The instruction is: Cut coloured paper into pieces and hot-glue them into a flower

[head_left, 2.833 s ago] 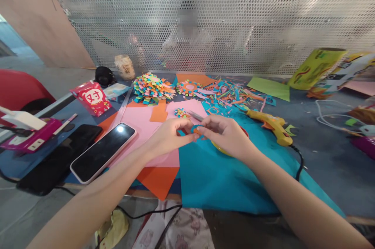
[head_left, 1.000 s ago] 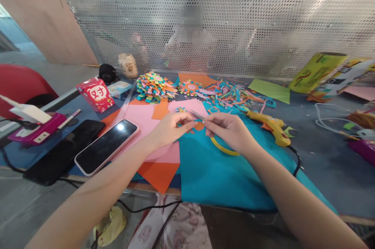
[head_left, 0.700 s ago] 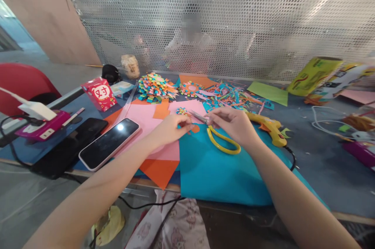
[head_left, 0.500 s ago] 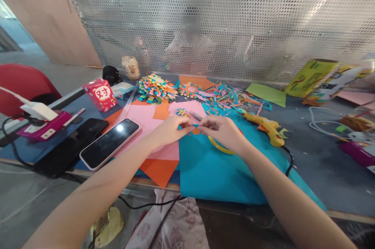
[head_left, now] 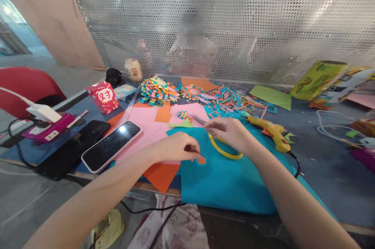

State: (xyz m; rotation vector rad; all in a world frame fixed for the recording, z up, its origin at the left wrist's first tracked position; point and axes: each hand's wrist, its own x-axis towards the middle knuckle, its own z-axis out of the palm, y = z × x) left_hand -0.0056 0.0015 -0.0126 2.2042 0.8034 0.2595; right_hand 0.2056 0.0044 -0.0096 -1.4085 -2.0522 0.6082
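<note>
My left hand (head_left: 175,148) is closed in a pinch over the near edge of the blue paper sheet (head_left: 231,178), beside a small orange paper piece (head_left: 201,160); what the fingers hold is too small to name. My right hand (head_left: 230,131) grips the yellow-handled scissors (head_left: 218,145), their blades pointing left over the pink sheet (head_left: 146,128). A small multicoloured paper flower (head_left: 183,114) lies just beyond the blades.
A phone (head_left: 111,146) lies screen up at the left, a dark device (head_left: 70,151) beside it. A yellow glue gun (head_left: 269,131) lies right of my hand. Paper flowers (head_left: 158,90), scraps (head_left: 231,100) and a red box (head_left: 103,97) sit farther back. A person sits behind the perforated screen (head_left: 263,18).
My left hand has drawn back toward me and away from the right hand. The scissors' yellow handle now shows again under my right hand.
</note>
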